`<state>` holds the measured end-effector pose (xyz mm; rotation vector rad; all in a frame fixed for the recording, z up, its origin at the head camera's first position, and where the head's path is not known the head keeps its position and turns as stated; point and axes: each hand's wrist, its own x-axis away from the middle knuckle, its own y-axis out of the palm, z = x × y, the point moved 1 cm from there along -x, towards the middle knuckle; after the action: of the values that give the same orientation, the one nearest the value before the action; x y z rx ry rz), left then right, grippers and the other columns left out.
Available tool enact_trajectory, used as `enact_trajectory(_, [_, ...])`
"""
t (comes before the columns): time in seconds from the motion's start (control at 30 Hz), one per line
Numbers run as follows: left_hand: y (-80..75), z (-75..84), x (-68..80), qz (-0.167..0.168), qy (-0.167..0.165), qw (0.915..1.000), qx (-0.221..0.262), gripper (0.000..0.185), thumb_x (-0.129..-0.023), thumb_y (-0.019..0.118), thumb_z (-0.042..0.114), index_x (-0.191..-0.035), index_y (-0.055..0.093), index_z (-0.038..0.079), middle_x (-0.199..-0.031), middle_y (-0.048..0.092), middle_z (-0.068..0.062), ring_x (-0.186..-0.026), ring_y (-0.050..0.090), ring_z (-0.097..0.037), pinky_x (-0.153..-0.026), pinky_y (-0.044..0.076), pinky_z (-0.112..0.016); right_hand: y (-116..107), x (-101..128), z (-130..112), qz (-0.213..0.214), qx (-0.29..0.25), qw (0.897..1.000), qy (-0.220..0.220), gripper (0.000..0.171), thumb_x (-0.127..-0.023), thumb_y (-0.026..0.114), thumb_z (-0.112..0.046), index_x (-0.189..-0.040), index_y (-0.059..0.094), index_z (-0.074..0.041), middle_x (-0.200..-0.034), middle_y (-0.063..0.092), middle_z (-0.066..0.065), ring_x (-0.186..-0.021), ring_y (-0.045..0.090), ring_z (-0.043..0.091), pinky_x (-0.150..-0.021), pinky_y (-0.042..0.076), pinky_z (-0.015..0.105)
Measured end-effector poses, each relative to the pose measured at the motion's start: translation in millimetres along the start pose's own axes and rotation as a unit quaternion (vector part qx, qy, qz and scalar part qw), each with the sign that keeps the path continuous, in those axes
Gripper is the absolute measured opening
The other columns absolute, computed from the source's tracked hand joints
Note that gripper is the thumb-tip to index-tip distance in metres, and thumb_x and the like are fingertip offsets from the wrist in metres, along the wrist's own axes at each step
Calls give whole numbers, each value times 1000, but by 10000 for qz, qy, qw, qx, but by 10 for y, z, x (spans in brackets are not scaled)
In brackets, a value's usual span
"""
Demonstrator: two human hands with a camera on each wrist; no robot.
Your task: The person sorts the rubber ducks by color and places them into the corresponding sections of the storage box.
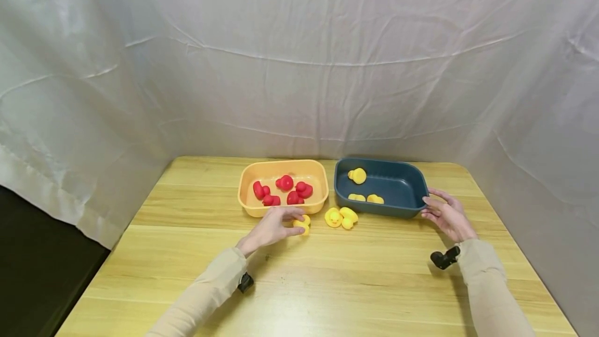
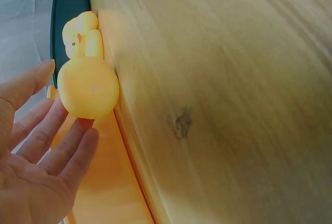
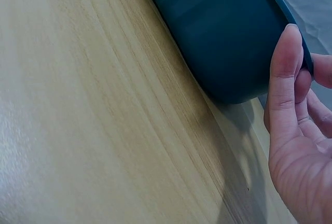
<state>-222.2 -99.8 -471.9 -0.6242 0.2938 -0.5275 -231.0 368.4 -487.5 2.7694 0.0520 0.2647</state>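
Pale, wrinkled fabric (image 1: 299, 56) encloses the far, left and right sides of the wood-grain tabletop (image 1: 374, 269) (light reflects off its near part). A black surface (image 1: 39, 264) occupies the near left.

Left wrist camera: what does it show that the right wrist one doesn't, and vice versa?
Only the left wrist view shows the left hand, yellow ducks, orange tray and a dark spot on the tabletop.
Only the right wrist view shows the palm of the right hand.
Both show the blue tray, tabletop, pale curtain and some of that hand.
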Motion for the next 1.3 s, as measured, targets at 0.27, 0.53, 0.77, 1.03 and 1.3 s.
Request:
enact_trajectory(0.27, [4,-20,-10,-10,-24,10000,70,45,-84,81,8,-124,66,-3,-98,72,-8,-98,69,-20,-100,58,-39,-4,-4,-3,34,11,10000,46,30,-101,57,-4,-128,48,-12,-84,67,1,-70,68,13,-67,62,24])
enact_trajectory(0.53, [13,0,3,-72,-193,9997,-105,53,-82,83,11,-129,64,-3,-122,70,-15,-111,68,-29,-101,56,-44,1,-2,-13,-15,14,10000,19,29,-102,55,-3,-128,47,-12,-85,67,1,-71,68,13,-68,62,24])
enact_trajectory(0.77, [23,21,33,-213,-195,9987,-431,55,-83,83,17,-131,64,0,-129,70,-14,-110,68,-26,-100,56,-45,-2,-7,-5,-14,48,10000,15,31,-102,55,-4,-130,45,-10,-86,67,1,-71,68,13,-67,62,24])
enact_trajectory(1.03, [36,22,34,-203,-81,9977,-642,49,-80,86,20,-123,70,2,-112,75,-8,-96,63,-18,-88,56,-40,-9,-12,11,-23,-7,10000,-23,30,-101,56,-3,-129,46,-10,-86,67,1,-71,69,14,-67,62,24])
enact_trajectory(1.3, [25,5,22,-75,-155,9980,-615,31,-81,85,15,-109,76,4,-96,75,-3,-86,64,-15,-77,55,-25,4,-2,-1,8,80,10000,35,33,-102,56,-5,-131,42,-10,-87,66,0,-71,68,13,-68,62,24])
